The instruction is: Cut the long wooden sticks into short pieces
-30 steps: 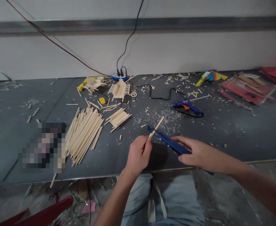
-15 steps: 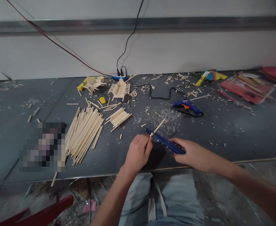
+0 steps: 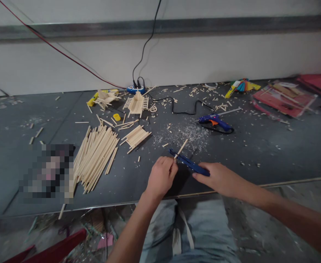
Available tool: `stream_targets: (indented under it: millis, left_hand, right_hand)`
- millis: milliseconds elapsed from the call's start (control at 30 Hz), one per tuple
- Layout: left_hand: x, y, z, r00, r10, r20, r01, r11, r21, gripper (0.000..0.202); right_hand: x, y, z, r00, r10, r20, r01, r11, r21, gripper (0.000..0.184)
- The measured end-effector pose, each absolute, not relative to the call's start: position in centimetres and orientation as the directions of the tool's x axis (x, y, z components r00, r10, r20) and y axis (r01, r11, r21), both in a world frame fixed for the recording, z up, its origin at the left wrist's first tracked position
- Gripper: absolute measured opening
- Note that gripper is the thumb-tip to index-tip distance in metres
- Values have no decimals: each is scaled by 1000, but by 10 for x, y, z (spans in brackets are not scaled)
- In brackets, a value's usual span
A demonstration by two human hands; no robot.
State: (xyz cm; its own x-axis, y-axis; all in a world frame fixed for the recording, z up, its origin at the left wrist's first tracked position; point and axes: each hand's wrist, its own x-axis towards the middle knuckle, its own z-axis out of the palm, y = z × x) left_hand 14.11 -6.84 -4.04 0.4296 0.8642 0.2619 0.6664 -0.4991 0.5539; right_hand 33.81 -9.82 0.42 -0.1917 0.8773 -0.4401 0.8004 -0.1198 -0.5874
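My left hand (image 3: 162, 174) is closed, pinching a thin wooden stick (image 3: 182, 146) that slants up and away above the table. In my right hand (image 3: 217, 178) is a long, narrow blue cutting tool (image 3: 189, 163), which looks like a small saw. It lies across the stick close to my left fingertips; its working edge is too small to make out. Left of my hands, a small panel of joined sticks (image 3: 135, 138) lies flat, and beyond it stands a larger stick model (image 3: 137, 104). A heap of long wooden sticks (image 3: 97, 159) is farther left.
A blue glue gun (image 3: 216, 122) lies to the right, its black cord running to a blue power socket (image 3: 135, 89) by the wall. Pale dust (image 3: 189, 135) and stick scraps cover the middle. Red packets (image 3: 285, 100) lie far right; a yellow cap (image 3: 117, 117) sits left.
My right hand and the blue tool have shifted slightly left, toward my left hand. The left hand keeps its hold on the stick. The whole view has moved a little.
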Motion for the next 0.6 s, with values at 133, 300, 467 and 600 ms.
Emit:
stream_targets:
  millis: [133,300,467,600]
  left_hand:
    - [145,-67,-39,427,867,257,671,-494,553,27]
    - [150,-63,-35,443,863,243,663,-498,559,27]
    - [153,-58,-30,443,863,242,651,-495,575,28]
    - [153,-52,-25,404,884,237,663,-461,590,28]
  right_hand:
    - [342,-97,-2,-221,862,-456,792,-114,-600,32]
    - [348,-97,-10,-226,843,-488,756,-164,-634,35]
    - [351,-94,-13,-204,848,-490,739,-195,-645,35]
    - [350,-86,-10,-122,894,-431,772,-187,-607,34]
